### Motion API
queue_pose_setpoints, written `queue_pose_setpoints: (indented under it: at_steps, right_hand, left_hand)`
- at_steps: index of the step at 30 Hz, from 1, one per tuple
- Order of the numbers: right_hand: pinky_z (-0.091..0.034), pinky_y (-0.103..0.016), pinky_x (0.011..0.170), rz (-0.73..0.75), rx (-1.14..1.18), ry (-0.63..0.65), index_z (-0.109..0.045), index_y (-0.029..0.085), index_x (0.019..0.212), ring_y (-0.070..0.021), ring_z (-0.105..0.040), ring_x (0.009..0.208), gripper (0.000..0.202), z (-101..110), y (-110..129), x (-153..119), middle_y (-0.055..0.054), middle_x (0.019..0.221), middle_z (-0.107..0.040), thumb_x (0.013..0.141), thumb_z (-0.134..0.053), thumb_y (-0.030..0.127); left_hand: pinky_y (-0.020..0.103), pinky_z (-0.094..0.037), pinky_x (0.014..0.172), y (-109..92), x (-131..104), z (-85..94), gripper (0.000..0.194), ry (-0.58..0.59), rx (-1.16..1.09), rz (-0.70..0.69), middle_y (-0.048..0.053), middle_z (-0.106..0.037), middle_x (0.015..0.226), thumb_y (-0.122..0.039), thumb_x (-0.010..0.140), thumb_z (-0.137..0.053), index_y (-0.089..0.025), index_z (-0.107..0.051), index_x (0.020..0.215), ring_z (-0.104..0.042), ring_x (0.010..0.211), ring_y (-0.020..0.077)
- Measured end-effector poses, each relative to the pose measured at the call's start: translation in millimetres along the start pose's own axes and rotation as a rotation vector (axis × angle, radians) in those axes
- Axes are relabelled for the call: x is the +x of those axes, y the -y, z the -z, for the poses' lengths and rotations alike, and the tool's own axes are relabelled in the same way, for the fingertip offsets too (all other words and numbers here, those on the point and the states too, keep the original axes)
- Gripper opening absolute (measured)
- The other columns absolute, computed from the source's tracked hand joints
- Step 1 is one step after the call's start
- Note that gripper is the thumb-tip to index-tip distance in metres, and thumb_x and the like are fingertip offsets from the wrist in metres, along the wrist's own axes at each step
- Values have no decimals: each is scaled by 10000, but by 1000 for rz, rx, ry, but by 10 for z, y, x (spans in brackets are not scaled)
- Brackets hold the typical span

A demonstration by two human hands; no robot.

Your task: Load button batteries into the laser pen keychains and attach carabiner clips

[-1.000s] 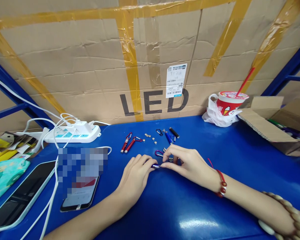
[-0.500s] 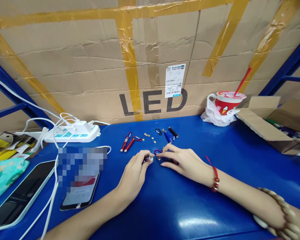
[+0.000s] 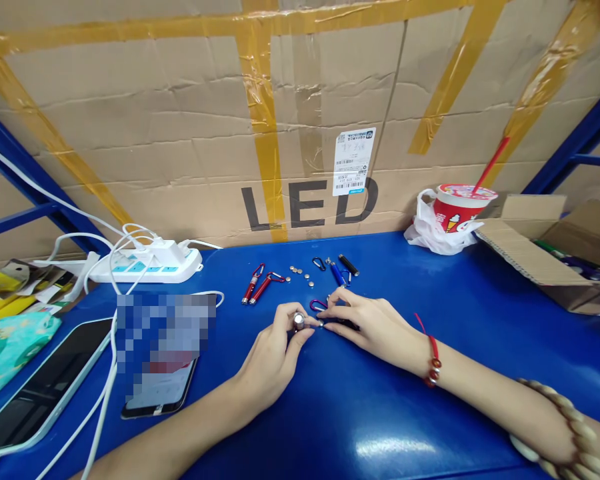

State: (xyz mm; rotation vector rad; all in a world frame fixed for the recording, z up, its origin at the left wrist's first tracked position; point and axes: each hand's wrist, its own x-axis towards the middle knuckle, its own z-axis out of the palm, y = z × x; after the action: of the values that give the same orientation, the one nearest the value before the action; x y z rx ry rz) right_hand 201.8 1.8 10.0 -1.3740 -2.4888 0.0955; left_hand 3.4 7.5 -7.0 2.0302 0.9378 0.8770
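My left hand [image 3: 275, 343] is closed around a small penlight tube [image 3: 299, 323], its silvery round end facing me. Its fingertips reach toward a small button cell [image 3: 321, 324]. On the other side of the cell is my right hand [image 3: 363, 320], thumb and finger closed at its edge. A purple carabiner clip [image 3: 319, 305] lies just past the right fingertips, and a dark piece under that palm is mostly hidden. Several loose button cells [image 3: 300, 271] lie beyond the hands. Left of them are two red penlights [image 3: 261, 291] with clips.
Behind the cells lie a dark carabiner [image 3: 319, 263], a blue penlight [image 3: 337, 274] and a black tube [image 3: 349, 265]. A power strip [image 3: 147, 267] with white cables and two phones [image 3: 45, 383] occupy the left. A red cup [image 3: 455, 210] and open carton [image 3: 545, 267] stand right.
My left hand has turned the tube so its end faces me more and moved its fingertips right to the button cell. The right fingers have closed in on the cell.
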Motion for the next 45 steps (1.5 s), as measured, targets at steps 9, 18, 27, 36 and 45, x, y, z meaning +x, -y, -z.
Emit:
queue_pose_setpoints:
  at_steps: [9,18,27,36,45]
  right_hand:
    - [-448,-176,609,139,205,-384,-559,193,1047,-79,-585,681,212,75,142,-55,-30,899,-598,908,-419,272]
    - [-427,-184,565,234,-43,-333,-606,231,995,-79,-594,658,212,55,234,-74,-22,914,-591,904,-431,309]
    - [-416,-155,530,84,101,-493,-594,183,848,-61,-581,619,183,164,155,-62,-6,831,-617,839,-531,355]
    - [-400,-198,532,118,-120,-91,-625,264,1009,-92,-603,633,213,-6,26,-14,0,932,-596,878,-478,345]
    - [-374,-220,512,50,-105,2,-610,221,921,-122,-620,679,188,-23,-17,31,9,941,-608,883,-467,338]
  left_hand:
    - [251,-458,704,-16,22,5,82,59,118,-50,5,-610,843,-188,881,-394,-221,-379,954,-608,775,154]
    - [240,-432,708,-25,30,25,150,100,226,-186,24,-575,849,-124,892,-343,-193,-476,899,-554,770,153]
    - [237,-440,710,-10,37,2,121,3,202,-133,6,-582,828,-159,897,-366,-207,-477,890,-575,768,148]
    - [257,-451,735,-6,27,8,97,-8,176,-125,20,-608,874,-177,893,-375,-209,-465,906,-590,801,152]
    - [270,-452,732,-23,32,5,110,9,205,-140,30,-604,863,-187,902,-354,-202,-463,898,-586,790,159]
